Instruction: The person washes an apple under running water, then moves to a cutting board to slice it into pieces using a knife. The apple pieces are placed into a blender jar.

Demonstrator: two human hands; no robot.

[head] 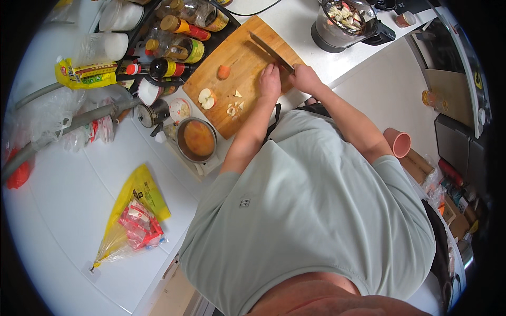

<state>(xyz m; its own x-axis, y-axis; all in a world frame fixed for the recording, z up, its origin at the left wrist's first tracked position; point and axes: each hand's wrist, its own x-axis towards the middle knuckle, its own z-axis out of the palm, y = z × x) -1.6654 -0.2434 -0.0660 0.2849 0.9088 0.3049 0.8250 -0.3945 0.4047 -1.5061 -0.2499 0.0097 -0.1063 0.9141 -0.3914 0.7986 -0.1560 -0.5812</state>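
Note:
My right hand [305, 80] is closed around the handle of a kitchen knife [272, 51], whose blade extends over the wooden cutting board [233, 47]. Beside the blade, my left hand [270, 81] rests low over the board, fingers bent; whatever lies under its fingertips is hidden. A halved apple [207, 98] shows its cut face near the board's left edge. Above it sits a carrot piece [223, 72]. Small apple scraps [232, 109] lie below and to the right of the half. Chopped pieces [345, 16] fill a clear blender jar [336, 33] at the top right.
Sauce bottles [170, 68] crowd a dark rack left of the board. A metal pot [196, 140] with orange-brown contents stands near the board's lower left edge, beside a small lidded metal canister [152, 113]. A yellow plastic bag [138, 205] hangs on the wall.

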